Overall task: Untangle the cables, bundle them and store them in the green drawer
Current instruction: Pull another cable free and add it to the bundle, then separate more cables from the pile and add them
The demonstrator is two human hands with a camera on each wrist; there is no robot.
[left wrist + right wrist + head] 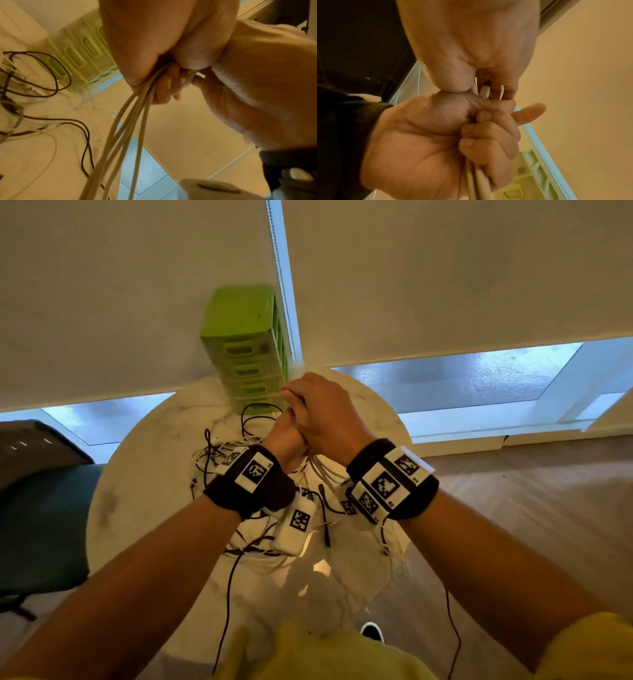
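Observation:
My left hand (286,434) grips a bundle of white cable loops (130,121) in a fist, and the strands hang down below it. My right hand (318,409) sits on top of the left and pinches a white cable end (483,92) above that fist. Both hands are raised over the table, just in front of the green drawer unit (246,347), whose drawers look closed. A dark cable (253,409) lies looped and tangled with thin white cables (219,453) on the table under my wrists.
The round marble table (144,474) stands against blinds and a low window. A dark seat (37,508) is at the left and wooden floor (513,508) at the right. Dark cable ends (229,594) hang over the table's near edge.

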